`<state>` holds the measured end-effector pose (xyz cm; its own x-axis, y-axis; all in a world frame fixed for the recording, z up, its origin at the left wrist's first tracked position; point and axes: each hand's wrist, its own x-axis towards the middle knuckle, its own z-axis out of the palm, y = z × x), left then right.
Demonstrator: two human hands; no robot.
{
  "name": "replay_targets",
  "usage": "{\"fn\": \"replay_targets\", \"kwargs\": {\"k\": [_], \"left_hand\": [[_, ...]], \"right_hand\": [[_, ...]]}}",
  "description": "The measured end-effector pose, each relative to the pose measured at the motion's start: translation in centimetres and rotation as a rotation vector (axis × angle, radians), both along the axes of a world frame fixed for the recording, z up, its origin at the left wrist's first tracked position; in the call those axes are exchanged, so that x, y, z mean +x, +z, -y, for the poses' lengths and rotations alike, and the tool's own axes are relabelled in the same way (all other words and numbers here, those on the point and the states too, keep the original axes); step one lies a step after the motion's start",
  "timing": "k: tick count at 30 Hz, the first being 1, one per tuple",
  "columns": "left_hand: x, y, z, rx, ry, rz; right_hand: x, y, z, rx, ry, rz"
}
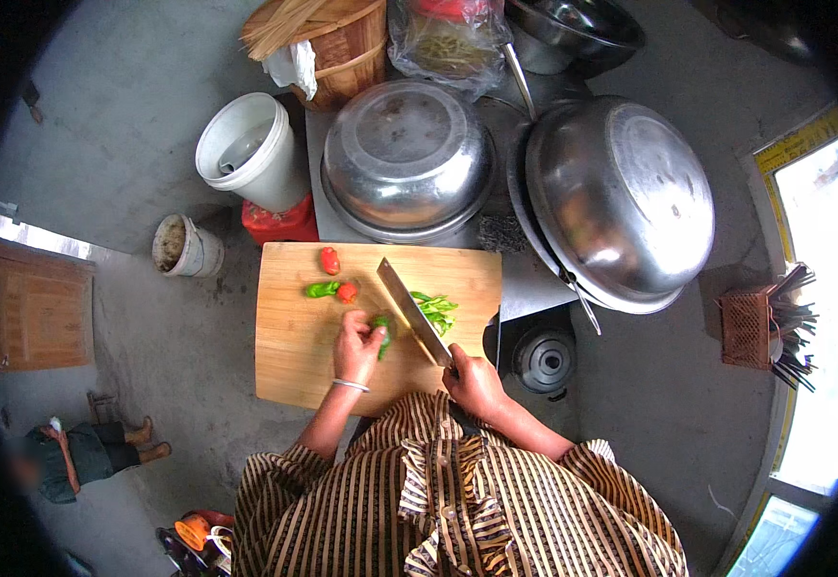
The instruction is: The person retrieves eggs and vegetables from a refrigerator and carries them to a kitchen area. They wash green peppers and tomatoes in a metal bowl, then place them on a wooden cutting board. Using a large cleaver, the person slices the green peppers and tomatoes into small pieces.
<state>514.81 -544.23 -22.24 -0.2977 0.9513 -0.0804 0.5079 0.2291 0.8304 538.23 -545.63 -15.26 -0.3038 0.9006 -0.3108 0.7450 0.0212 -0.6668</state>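
Observation:
On a wooden cutting board (296, 339), my right hand (475, 381) grips the handle of a cleaver (413, 311), whose blade slants up and left. My left hand (359, 346) has its fingers bent around the end of a green pepper (383, 337), left of the blade. Sliced green pepper (437, 313) lies just right of the blade. Beyond my left hand are a small green pepper (322, 289), a red pepper (347, 292) touching it, and another red pepper (329, 260) near the far edge.
Two upturned metal basins (408, 159) (617, 202) stand behind the board. A white bucket (246, 144) is at the back left, a dirty bucket (188, 247) on the floor. A chopstick basket (747, 328) hangs at the right. Another person (90, 458) is at the far left.

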Motion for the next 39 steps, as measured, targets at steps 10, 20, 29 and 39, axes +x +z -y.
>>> {"fn": "replay_targets", "kwargs": {"k": [10,20,29,39], "left_hand": [[4.8,-1.0,-0.4,-0.038,0.042,0.171],[5.8,1.0,-0.9,-0.043,0.087,0.106],[5.9,-1.1,-0.3,-0.064,0.101,-0.019],[5.8,-0.5,-0.7,0.066,0.068,-0.007]], "right_hand": [[-0.1,2.4,-0.1,0.127,0.06,0.041],[1.3,5.0,1.9,0.077,0.212,0.178],[-1.7,4.6,0.4,-0.065,0.21,0.249],[-3.8,1.7,-2.4,0.013,0.125,0.126]]}}
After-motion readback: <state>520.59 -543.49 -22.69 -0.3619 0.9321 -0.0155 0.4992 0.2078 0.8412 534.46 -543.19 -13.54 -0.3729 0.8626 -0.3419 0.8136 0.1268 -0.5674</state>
